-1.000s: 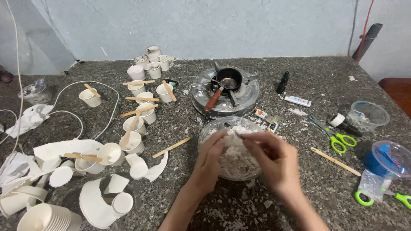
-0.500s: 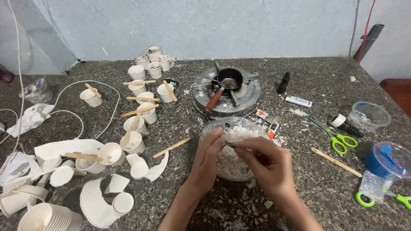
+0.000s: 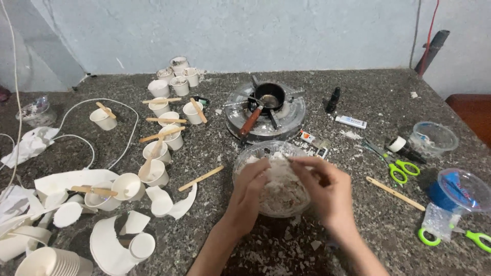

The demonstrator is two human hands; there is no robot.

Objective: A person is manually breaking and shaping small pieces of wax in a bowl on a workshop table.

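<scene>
A clear bowl [image 3: 261, 149] heaped with pale flaky wax-like pieces [image 3: 280, 190] sits on the speckled stone table in front of me. My left hand [image 3: 248, 191] rests over the bowl's left side, fingers curled down into the flakes. My right hand [image 3: 322, 189] is over the right side, fingertips pinched on a bit of the flakes near the top of the heap. Both hands touch the material inside the bowl.
Behind the bowl stands a small stove [image 3: 266, 110] with a black pan [image 3: 268, 97]. Several white paper cups with wooden sticks [image 3: 163, 135] and torn cup pieces [image 3: 110, 245] lie left. Green scissors [image 3: 396, 166], a wooden stick [image 3: 395, 186] and plastic containers [image 3: 432, 138] lie right.
My right hand has shifted slightly left and up over the heap, fingers pinching the flakes. The left hand stays on the bowl's left side.
</scene>
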